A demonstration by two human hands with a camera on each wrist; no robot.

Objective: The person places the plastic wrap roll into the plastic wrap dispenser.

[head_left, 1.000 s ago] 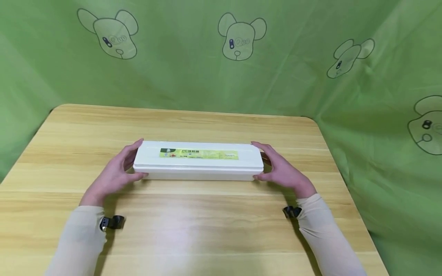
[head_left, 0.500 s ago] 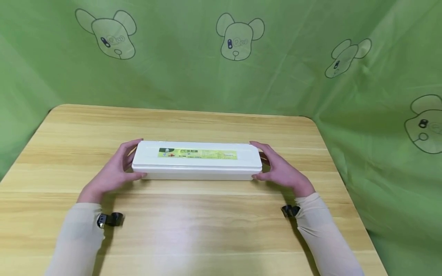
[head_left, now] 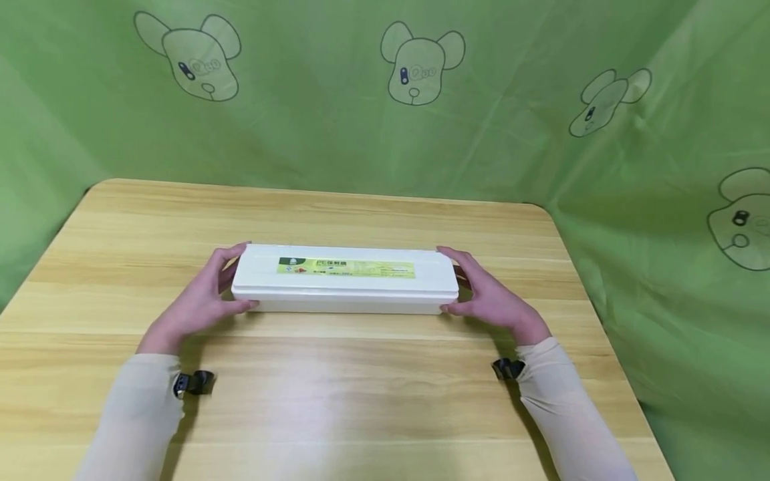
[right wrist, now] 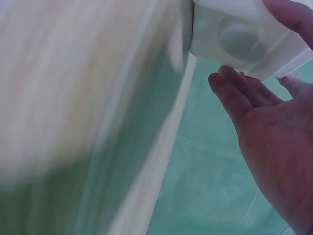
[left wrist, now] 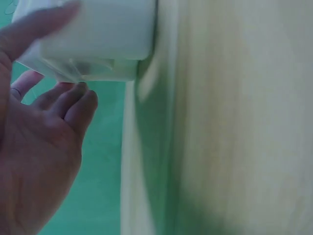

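Note:
A long white cling film box (head_left: 345, 286) with a yellow-green label (head_left: 346, 268) on its lid lies lengthwise across the wooden table. My left hand (head_left: 195, 304) grips its left end, thumb on the front face and fingers round the back. At the opposite end, my right hand (head_left: 496, 300) holds it the same way. From the left wrist, the thumb and bent fingers are seen about the box's end wall (left wrist: 107, 29). A round recess (right wrist: 239, 41) marks the right end wall in the right wrist view. The lid sits down on the box.
The wooden table (head_left: 337, 394) spreads around the box, its far edge well behind it. A green curtain (head_left: 325, 133) with mouse-head drawings hangs behind and to the right. Dark wrist devices (head_left: 195, 383) sit at both cuffs.

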